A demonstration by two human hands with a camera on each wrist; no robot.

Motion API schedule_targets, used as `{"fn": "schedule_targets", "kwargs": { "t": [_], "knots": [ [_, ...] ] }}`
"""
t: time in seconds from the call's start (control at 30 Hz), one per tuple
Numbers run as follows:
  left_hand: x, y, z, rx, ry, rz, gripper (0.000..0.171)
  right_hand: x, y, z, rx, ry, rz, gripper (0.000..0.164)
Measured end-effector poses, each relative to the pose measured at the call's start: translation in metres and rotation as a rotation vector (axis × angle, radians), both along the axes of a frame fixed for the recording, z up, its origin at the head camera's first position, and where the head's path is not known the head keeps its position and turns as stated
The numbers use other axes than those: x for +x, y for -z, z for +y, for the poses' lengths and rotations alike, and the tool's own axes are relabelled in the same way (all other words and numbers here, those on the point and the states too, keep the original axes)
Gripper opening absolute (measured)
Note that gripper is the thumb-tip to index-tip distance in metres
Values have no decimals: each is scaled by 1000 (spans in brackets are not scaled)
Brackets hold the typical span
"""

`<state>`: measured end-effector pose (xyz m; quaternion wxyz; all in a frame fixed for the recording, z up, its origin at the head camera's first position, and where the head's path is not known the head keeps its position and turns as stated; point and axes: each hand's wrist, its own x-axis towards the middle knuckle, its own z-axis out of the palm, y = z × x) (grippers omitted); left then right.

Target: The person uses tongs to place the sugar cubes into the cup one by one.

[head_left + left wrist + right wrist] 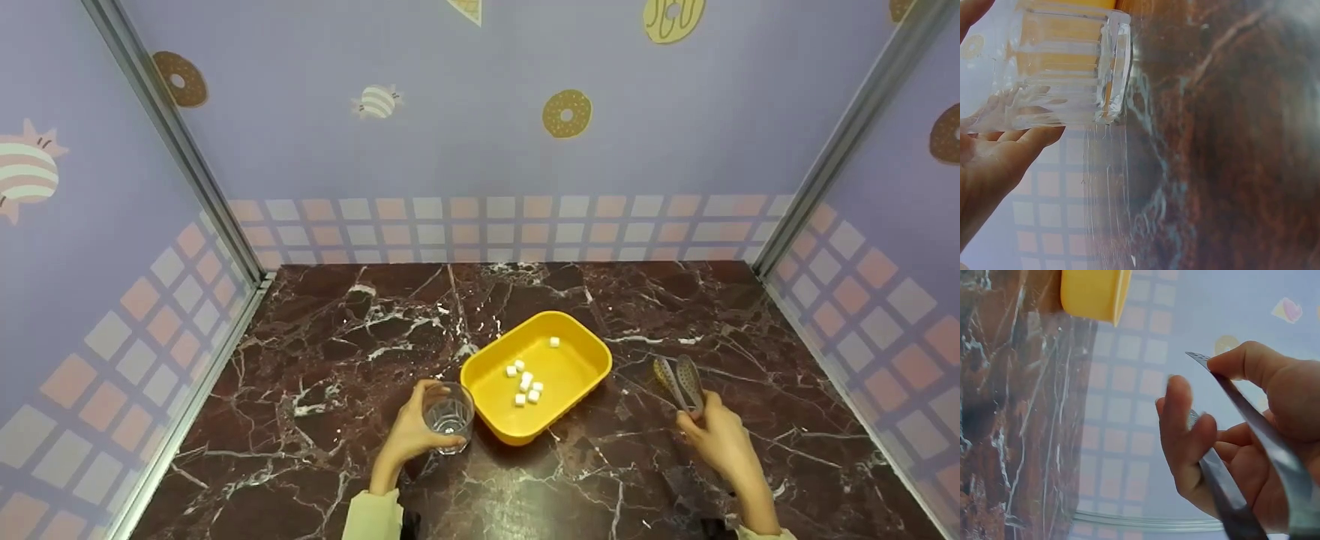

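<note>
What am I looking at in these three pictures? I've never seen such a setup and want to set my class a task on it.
There is no robot here, just a person working bare-handed. The wide picture comes from a camera worn on the head, looking forward and down; each close-up comes from a camera on one wrist. On the dark marbled surface stands a yellow tub with several small white cubes inside. The left hand grips a clear glass beside the tub. The right hand, on the tub's other side, holds metal tongs with their ends apart.

Lilac walls (480, 157) with doughnut prints (553, 116), perhaps a cropped cone (469, 9); dark veined tabletop (360, 315).
</note>
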<state>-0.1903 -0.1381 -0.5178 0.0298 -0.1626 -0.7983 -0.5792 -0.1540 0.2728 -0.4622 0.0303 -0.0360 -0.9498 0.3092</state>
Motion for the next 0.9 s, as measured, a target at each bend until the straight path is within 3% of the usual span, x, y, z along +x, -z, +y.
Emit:
{"fn": "schedule_targets", "kwargs": {
  "t": [0.13, 0.33, 0.57, 0.9],
  "knots": [
    [-1, 0, 1, 7, 8, -1, 81, 1, -3, 1, 0, 20, 17, 54],
    [-2, -1, 2, 13, 12, -7, 80, 1, -3, -1, 9, 39, 120, 55],
    [-1, -2, 2, 7, 4, -6, 79, -3, -4, -9, -1, -18, 238, 52],
    [2, -2, 1, -25, -14, -1, 80, -11, -8, -26, 49, -28, 160, 58]
  ]
}}
